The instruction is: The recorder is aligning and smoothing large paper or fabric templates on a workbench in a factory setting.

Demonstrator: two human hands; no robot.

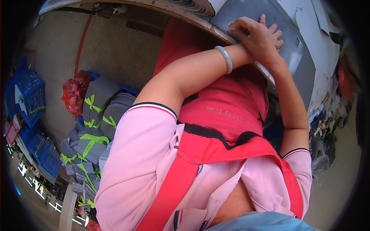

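My two hands cross over a dark grey sheet (pixel 304 82) on a worktable at the upper right. My left hand (pixel 276 35) reaches in beneath my right wrist, with its fingers spread and lying flat on the sheet. Over it lies my right hand (pixel 255 34), its fingers curled toward the left near the table's edge. Whatever those curled fingers may hold is hidden. A pale bangle (pixel 224 59) circles my left forearm. The sheet has a whitish scuffed patch beside the hands.
The worktable edge (pixel 216 31) runs close against my red apron (pixel 216 102). Grey stacked pieces (pixel 90 148) tied with green strips stand at the left, near a red plastic bag (pixel 73 94) and blue crates (pixel 32 94). Crumpled scraps (pixel 331 115) lie at the right.
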